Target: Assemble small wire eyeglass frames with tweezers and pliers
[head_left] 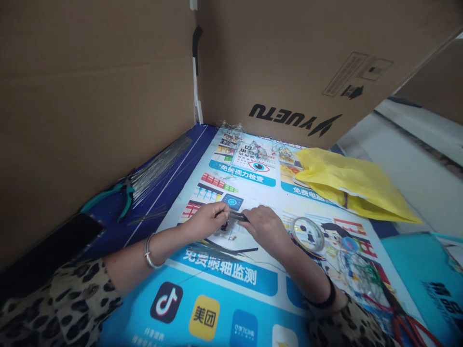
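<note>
My left hand [207, 222] is closed in a pinch, its fingertips at the end of a slim dark tool [238, 216] with two narrow metal prongs. What the pinch holds is too small to make out. From the other side my right hand [266, 232] is wrapped round that tool, which bridges the short gap between both hands. Just below them, small dark and clear bits [227, 231] lie on the printed poster sheet [249, 200]. Several thin dark strips [231, 250] are scattered under my wrists. A roll of clear tape [307, 234] lies beside my right forearm.
Teal-handled pliers [125, 197] and a bundle of thin wires [159, 166] lie at left. Wire tangles [260, 152] sit at the back, more [361, 272] at right. A yellow bag [350, 180], teal bag [419, 279] and red-handled scissors [407, 330] are right. Cardboard walls [289, 62] stand behind.
</note>
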Demonstrator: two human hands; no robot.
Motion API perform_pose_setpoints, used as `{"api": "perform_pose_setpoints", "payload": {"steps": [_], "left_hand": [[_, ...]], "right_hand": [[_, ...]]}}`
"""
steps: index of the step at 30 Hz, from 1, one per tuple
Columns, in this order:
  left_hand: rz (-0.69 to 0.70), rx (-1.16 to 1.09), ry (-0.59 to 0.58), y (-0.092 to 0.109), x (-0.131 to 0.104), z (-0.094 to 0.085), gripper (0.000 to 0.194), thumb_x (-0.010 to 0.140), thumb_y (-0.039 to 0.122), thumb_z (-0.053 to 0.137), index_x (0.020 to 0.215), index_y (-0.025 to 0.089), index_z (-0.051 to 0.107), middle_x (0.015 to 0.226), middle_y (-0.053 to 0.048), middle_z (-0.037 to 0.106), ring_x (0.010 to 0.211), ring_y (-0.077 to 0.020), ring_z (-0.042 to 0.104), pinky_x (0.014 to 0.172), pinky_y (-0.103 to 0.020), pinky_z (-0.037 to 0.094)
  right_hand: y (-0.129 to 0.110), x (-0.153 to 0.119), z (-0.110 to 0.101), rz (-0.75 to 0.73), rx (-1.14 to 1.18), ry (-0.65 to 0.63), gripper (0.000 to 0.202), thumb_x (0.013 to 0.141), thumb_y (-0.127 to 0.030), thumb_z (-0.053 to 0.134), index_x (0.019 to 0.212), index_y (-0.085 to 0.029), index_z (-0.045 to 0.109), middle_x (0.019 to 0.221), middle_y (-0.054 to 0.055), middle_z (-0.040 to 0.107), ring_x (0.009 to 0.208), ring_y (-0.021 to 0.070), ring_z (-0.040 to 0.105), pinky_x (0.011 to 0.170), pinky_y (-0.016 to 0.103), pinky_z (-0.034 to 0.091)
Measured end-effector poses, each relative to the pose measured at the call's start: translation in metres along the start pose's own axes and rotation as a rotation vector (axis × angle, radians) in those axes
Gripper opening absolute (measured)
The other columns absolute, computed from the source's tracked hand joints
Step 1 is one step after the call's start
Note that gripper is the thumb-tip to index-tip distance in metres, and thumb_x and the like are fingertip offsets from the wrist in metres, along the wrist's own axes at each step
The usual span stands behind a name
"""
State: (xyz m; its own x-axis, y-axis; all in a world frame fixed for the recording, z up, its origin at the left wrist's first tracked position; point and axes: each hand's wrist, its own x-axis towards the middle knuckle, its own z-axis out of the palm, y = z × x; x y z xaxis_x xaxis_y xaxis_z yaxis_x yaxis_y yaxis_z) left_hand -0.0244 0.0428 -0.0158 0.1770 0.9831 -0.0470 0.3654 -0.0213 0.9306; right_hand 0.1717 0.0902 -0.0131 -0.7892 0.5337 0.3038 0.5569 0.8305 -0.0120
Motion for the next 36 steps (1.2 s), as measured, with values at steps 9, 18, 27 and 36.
{"api": "perform_pose_setpoints", "payload": {"steps": [9, 18, 27, 36], "left_hand": [[-0.013, -0.064, 0.014, 0.001, -0.001, 0.000, 0.013, 0.078, 0.020, 0.041, 0.067, 0.017, 0.047, 0.060, 0.005, 0.046, 0.055, -0.0087, 0.040, 0.053, -0.020, 0.032], [-0.084, -0.168, -0.001, 0.006, -0.002, -0.001, 0.011, 0.079, 0.024, 0.044, 0.070, 0.018, 0.046, 0.057, 0.005, 0.046, 0.051, -0.0079, 0.041, 0.050, -0.019, 0.033], [-0.086, -0.207, -0.011, 0.007, -0.002, 0.000, 0.013, 0.079, 0.024, 0.045, 0.068, 0.018, 0.045, 0.054, 0.005, 0.045, 0.047, -0.0066, 0.039, 0.047, -0.018, 0.032], [-0.062, -0.287, 0.044, 0.007, -0.003, 0.002, 0.015, 0.081, 0.028, 0.045, 0.070, 0.018, 0.045, 0.053, 0.007, 0.041, 0.045, -0.0060, 0.035, 0.045, -0.018, 0.029]], "right_hand": [[-0.001, -0.001, 0.000, -0.002, -0.059, -0.014, 0.027, 0.089, -0.039, 0.044, 0.091, -0.016, 0.059, 0.072, 0.005, 0.060, 0.072, 0.0177, 0.051, 0.070, 0.029, 0.034], [0.000, 0.002, -0.010, 0.021, 0.044, -0.047, 0.026, 0.088, -0.038, 0.047, 0.093, -0.017, 0.060, 0.076, 0.005, 0.061, 0.076, 0.0176, 0.053, 0.071, 0.029, 0.036], [-0.005, 0.002, -0.014, 0.007, -0.035, -0.001, 0.028, 0.087, -0.037, 0.047, 0.097, -0.015, 0.060, 0.081, 0.009, 0.061, 0.082, 0.0209, 0.050, 0.075, 0.034, 0.035], [-0.004, 0.002, -0.016, 0.064, -0.017, -0.010, 0.028, 0.087, -0.038, 0.047, 0.094, -0.015, 0.061, 0.080, 0.008, 0.061, 0.079, 0.0195, 0.051, 0.073, 0.032, 0.035]]}}
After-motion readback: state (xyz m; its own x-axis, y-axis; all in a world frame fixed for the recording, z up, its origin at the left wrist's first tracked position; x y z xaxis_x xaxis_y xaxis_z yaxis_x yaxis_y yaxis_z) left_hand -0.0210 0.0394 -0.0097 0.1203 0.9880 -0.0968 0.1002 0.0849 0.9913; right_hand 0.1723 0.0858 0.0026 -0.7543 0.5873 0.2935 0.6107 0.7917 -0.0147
